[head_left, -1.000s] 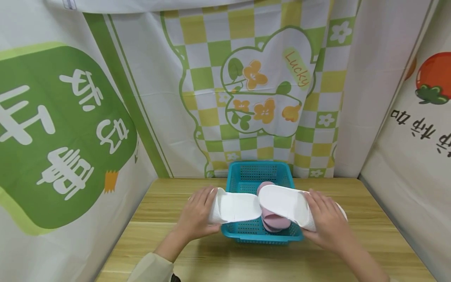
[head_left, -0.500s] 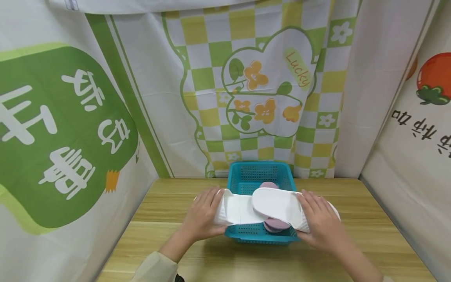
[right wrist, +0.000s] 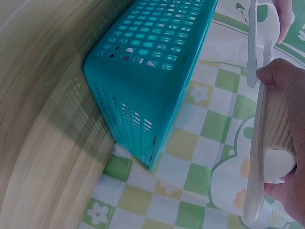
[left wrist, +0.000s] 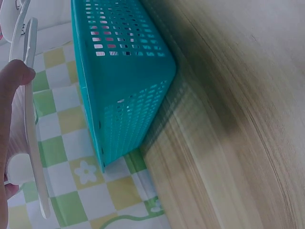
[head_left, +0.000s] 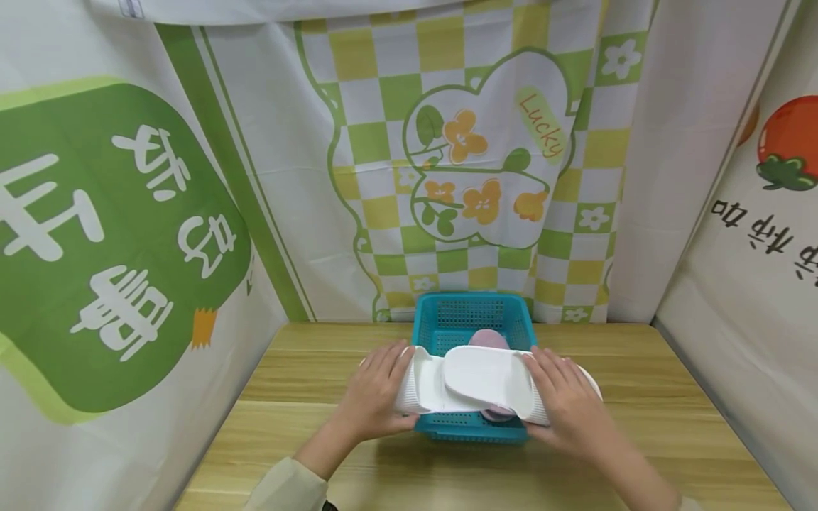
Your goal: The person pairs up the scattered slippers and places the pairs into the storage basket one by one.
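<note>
One white slipper [head_left: 430,376] is in the left hand [head_left: 375,392], and the other white slipper [head_left: 483,372] is in the right hand [head_left: 567,401]. Both hands are curled round the ribbed straps [right wrist: 278,117], fingers over the top and thumb on the near side, so neither hand is wide open. The slippers are up in the air, soles down. Their back ends cross in the middle, the right one over the left. I can't tell if they touch.

I think the step now is bringing the pair together. The pair looks wide for the basket [head_left: 469,312] below, so the next move may call for sliding them closer or turning them, with both hands moving gently together.

Pink slippers [head_left: 489,338] lie in the basket, mostly hidden. The basket is blue, full of little holes, and stands near the back of the surface [head_left: 307,422], which is light wood with stripes.

At the sides are a cloth [head_left: 54,305] with big white letters on green and a cloth [head_left: 735,284] with a red tomato. Farthest off hangs a checked cloth [head_left: 380,149] with orange flowers and the word "Lucky".
</note>
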`<action>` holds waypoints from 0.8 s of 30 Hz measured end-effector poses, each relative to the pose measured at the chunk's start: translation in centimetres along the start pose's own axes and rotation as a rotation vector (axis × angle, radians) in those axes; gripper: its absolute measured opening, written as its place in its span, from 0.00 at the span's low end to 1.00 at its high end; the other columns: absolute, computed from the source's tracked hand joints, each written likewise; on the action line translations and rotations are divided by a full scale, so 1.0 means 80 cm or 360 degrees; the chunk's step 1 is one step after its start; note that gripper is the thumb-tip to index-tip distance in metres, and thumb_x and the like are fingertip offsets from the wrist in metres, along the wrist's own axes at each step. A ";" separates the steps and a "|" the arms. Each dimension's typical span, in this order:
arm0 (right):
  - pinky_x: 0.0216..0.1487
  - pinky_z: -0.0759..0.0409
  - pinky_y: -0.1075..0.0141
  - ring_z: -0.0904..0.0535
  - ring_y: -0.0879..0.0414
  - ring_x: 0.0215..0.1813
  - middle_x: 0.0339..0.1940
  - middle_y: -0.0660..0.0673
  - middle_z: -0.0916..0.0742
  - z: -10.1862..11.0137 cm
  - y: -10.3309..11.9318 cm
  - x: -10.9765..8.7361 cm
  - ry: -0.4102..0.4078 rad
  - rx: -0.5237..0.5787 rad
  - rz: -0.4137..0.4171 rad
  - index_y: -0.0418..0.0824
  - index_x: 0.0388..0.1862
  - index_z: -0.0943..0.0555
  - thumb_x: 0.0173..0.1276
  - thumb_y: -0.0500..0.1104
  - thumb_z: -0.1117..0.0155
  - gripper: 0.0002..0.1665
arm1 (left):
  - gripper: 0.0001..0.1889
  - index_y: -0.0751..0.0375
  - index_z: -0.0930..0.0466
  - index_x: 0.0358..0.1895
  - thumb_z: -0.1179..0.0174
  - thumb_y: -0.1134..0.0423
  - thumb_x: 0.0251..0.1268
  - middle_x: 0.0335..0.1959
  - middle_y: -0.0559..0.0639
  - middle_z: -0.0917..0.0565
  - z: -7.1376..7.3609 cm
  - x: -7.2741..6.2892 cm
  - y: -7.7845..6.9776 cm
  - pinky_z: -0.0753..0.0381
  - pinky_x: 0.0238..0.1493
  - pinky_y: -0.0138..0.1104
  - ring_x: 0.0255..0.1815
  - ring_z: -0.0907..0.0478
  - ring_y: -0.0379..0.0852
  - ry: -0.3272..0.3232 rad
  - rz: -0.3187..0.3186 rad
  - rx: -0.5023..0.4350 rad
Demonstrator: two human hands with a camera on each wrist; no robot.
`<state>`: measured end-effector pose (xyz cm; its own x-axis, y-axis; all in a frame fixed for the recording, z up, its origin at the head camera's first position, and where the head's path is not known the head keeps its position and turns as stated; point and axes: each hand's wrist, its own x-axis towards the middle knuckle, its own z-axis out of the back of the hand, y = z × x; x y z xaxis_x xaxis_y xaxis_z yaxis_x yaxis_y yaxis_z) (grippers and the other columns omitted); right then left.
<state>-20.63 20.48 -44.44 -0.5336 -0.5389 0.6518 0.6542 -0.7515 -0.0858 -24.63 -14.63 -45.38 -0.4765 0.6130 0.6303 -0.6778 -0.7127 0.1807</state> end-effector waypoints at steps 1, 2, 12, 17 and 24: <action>0.59 0.31 0.40 0.30 0.35 0.63 0.64 0.31 0.26 -0.001 0.001 0.000 0.0002 0.0001 0.0003 0.29 0.68 0.34 0.29 0.53 0.18 0.65 | 0.56 0.68 0.34 0.66 0.30 0.37 0.28 0.62 0.65 0.28 0.000 0.000 -0.001 0.30 0.61 0.48 0.61 0.30 0.60 -0.0011 -0.0003 -0.0005; 0.59 0.32 0.41 0.30 0.35 0.63 0.64 0.31 0.26 -0.002 0.002 0.001 0.0002 0.0003 0.0006 0.30 0.68 0.34 0.29 0.53 0.18 0.65 | 0.57 0.68 0.34 0.66 0.30 0.37 0.28 0.61 0.65 0.28 -0.001 0.001 -0.002 0.29 0.61 0.48 0.61 0.29 0.60 -0.0018 -0.0006 -0.0009; 0.63 0.34 0.44 0.31 0.36 0.65 0.66 0.33 0.27 -0.006 0.008 0.003 0.0023 0.0008 0.0029 0.30 0.69 0.35 0.29 0.54 0.17 0.67 | 0.57 0.68 0.35 0.67 0.31 0.36 0.29 0.62 0.66 0.28 -0.004 0.002 -0.008 0.29 0.62 0.48 0.61 0.29 0.59 -0.0007 -0.0016 -0.0018; 0.67 0.38 0.47 0.30 0.36 0.64 0.66 0.32 0.27 -0.007 0.011 0.004 0.0029 0.0005 0.0038 0.30 0.69 0.35 0.29 0.55 0.18 0.66 | 0.58 0.68 0.36 0.68 0.31 0.36 0.29 0.62 0.65 0.28 -0.004 0.004 -0.011 0.30 0.62 0.48 0.62 0.30 0.59 -0.0009 -0.0020 -0.0014; 0.64 0.36 0.46 0.29 0.36 0.63 0.66 0.32 0.26 -0.008 0.016 0.007 0.0000 0.0004 0.0071 0.29 0.67 0.33 0.27 0.56 0.18 0.66 | 0.56 0.67 0.35 0.68 0.31 0.36 0.31 0.63 0.64 0.28 -0.002 0.007 -0.018 0.31 0.63 0.48 0.63 0.31 0.59 0.0008 -0.0021 -0.0039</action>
<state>-20.42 18.98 -44.69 -0.5037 -0.5720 0.6474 0.6787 -0.7257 -0.1131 -24.02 -13.22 -45.38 -0.4704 0.6240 0.6240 -0.6976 -0.6960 0.1701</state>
